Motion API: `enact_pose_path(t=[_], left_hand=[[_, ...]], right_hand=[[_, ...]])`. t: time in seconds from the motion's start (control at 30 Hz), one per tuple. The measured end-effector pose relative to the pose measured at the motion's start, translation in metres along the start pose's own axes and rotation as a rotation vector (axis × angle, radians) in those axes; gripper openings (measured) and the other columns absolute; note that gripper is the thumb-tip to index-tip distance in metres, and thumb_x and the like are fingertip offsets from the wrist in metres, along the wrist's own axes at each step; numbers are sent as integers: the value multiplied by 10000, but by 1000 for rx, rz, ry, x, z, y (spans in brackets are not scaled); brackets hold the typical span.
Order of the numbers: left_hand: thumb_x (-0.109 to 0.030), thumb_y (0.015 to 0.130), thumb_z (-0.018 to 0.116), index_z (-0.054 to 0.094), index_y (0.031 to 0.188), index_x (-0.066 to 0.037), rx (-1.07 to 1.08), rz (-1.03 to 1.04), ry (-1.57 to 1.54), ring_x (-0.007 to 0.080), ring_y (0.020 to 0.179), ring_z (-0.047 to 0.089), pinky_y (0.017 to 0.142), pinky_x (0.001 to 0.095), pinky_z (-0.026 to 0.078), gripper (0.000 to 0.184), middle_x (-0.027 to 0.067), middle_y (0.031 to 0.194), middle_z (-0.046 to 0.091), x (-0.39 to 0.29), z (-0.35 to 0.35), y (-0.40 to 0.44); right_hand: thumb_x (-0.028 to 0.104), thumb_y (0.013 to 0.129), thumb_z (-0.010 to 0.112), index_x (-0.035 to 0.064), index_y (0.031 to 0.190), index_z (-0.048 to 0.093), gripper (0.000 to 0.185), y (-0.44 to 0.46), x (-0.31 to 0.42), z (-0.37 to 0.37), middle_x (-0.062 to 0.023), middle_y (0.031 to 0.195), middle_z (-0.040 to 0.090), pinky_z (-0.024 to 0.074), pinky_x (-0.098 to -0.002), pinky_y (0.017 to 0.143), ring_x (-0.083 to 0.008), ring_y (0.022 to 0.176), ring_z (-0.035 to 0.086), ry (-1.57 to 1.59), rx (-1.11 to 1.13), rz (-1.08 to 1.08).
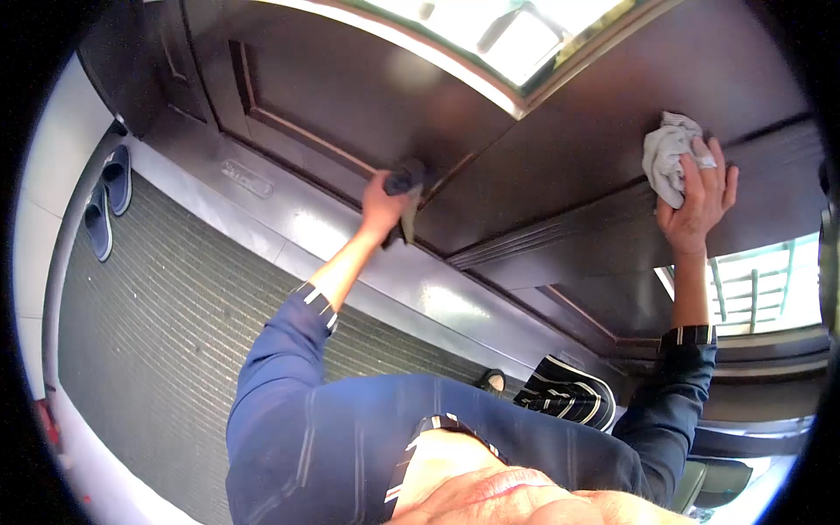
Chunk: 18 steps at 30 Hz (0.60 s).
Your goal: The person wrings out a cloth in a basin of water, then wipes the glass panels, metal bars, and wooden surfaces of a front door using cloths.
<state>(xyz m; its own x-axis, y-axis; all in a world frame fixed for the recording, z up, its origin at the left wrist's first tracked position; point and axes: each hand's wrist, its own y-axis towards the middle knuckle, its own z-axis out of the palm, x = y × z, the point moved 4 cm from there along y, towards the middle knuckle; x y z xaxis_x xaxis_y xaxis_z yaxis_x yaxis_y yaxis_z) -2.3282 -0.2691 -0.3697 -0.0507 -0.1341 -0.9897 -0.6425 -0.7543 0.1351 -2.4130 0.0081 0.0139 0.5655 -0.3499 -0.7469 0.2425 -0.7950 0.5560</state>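
Observation:
My right hand (691, 197) presses a crumpled grey cloth (667, 157) against the dark brown panelled door (560, 166); its fingers lie over the right side of the cloth. Farther left and lower on the door, my left hand (383, 210) has its fingers closed round a dark, rounded thing (404, 178). A greyish-brown strip (409, 220) hangs just below that hand. Whether the strip belongs to the dark thing, and what either one is, I cannot tell.
Bright glass panes (525, 39) sit in the door at the top and right. A metal threshold (306, 229) runs along its foot. A ribbed dark mat (175, 306) covers the floor, with a pair of dark slippers (117, 179) at its left edge.

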Motion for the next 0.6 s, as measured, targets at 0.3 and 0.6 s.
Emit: enact_pose_path(t=[0.3, 0.6], left_hand=[[14, 695, 636, 540, 993, -39, -55, 505, -292, 183, 858, 565, 771, 309, 464, 318, 73, 904, 599, -171, -11, -13], [52, 618, 580, 584, 992, -73, -58, 1215, 242, 311, 1073, 502, 898, 410, 429, 394, 82, 1092, 586, -229, 51, -16]], right_hand=[[201, 850, 511, 123, 1191, 509, 350, -4, 18, 8, -96, 1261, 542, 122, -435, 1096, -282, 1233, 461, 12, 61, 144], [141, 795, 547, 156, 1183, 523, 389, -46, 86, 50, -78, 1315, 501, 244, -424, 1063, -226, 1245, 447, 168, 249, 87]])
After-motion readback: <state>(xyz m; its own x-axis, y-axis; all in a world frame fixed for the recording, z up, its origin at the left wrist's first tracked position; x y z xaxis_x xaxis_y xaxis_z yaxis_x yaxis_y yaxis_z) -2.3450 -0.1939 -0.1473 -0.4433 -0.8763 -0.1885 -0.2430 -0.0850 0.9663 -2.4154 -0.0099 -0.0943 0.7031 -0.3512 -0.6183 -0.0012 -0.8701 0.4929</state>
